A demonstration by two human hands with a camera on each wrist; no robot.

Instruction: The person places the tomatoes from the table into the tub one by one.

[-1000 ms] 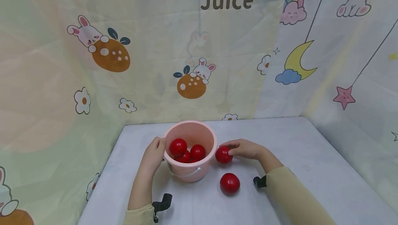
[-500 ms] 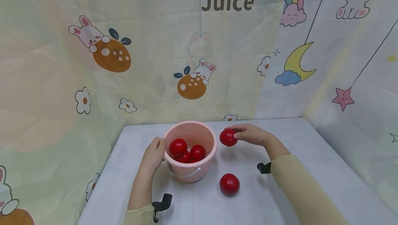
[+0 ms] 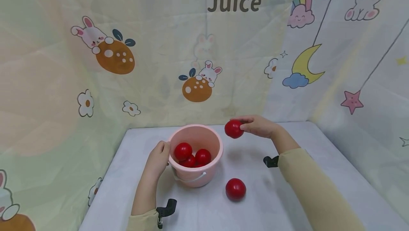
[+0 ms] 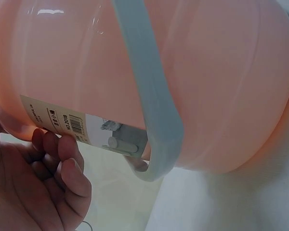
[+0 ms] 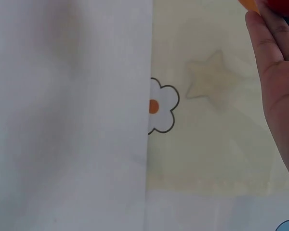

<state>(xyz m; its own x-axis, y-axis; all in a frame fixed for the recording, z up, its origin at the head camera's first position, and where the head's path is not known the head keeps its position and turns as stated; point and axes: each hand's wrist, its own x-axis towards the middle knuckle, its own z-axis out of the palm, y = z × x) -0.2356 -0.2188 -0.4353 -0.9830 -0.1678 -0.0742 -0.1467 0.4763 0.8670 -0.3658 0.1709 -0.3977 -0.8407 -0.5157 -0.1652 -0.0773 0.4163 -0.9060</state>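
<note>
Left hand [image 3: 157,159] curling round the near left rim of the round pale-pink plastic bucket [image 3: 216,167], fingers [image 4: 62,163] pressing the wall just beside the printed label [image 4: 62,120] — steadying the bucket upright on the white table [image 3: 303,174], judging by the grip. Pale grey-blue bail handle [image 4: 154,96] hanging down across the bucket's front wall, out of the way of the mouth.

Right hand [image 3: 258,126] pinching a glossy red ball [image 3: 234,129] between thumb and fingertips, holding it clear of the table, just right of and above the bucket's rim; gripping from the side, leaving the underside of the ball free. In the right wrist view only the edge of the hand [image 5: 279,96] and a sliver of red at the top corner showing.

Three more red balls [image 3: 191,154] lying together in the bottom of the bucket, touching one another. One further red ball [image 3: 235,189] resting on the table in front of the bucket, apart from both hands.

Behind, printed fabric backdrop [image 3: 159,64] with rabbits, a moon and the word "Juice" [image 3: 234,1].
</note>
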